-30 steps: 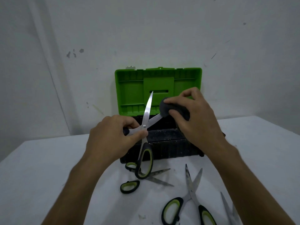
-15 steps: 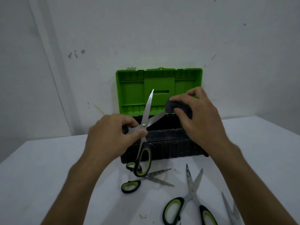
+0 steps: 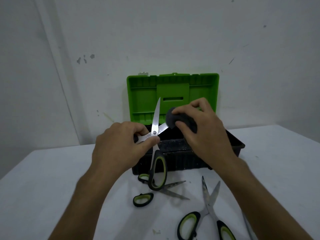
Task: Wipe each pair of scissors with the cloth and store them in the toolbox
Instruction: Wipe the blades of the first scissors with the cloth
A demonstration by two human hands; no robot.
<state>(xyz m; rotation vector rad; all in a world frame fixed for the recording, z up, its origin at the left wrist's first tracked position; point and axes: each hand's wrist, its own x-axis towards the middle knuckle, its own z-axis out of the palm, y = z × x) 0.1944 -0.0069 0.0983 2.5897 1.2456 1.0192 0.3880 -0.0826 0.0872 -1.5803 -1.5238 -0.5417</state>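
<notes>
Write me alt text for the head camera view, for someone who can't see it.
A person's left hand holds an open pair of scissors while the right hand rubs a dark cloth along one blade, above an open toolbox with a green lid. More scissors lie on the white table in front.

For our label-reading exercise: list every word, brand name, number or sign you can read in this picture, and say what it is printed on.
No text can be read anywhere in this view.
Toolbox lid: moulded ribs only, no lettering visible.
Held scissors: plain blades, no brand legible.
Scissors on the table: speckled blades, no readable marks.
Cloth: plain dark fabric.
Wall: chips and scuffs, not writing.
</notes>
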